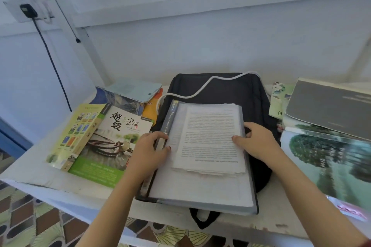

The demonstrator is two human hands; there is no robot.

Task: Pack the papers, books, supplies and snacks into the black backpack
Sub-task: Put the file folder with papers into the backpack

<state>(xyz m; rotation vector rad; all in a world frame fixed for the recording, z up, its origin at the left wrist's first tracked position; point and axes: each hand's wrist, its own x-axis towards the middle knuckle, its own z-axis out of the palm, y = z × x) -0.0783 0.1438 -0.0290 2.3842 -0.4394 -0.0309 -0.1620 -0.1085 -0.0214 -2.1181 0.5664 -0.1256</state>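
**A:** While your left hand [148, 154] and right hand [259, 142] hold that grey folder [200, 190], where does the black backpack [220, 88] lie?

**B:** Flat on the white worktop [36, 174], straight ahead of you, with its handle loop showing at the near edge. The folder rests on top of it, and a stack of papers [210, 136] rests on the folder.

**A:** How do your hands grip?

**B:** Your left fingers curl over the folder's spine, thumb on its clear cover. Your right thumb presses on the top sheet while the fingers wrap round the folder's right edge.

**A:** What else lies around you?

**B:** A white cord [200, 88] trails over the backpack's far end. A green book [114, 140] lies just left of the folder. To your right sits a book with a tree on its cover [331, 162], with a grey book [329, 110] above it on the same pile.
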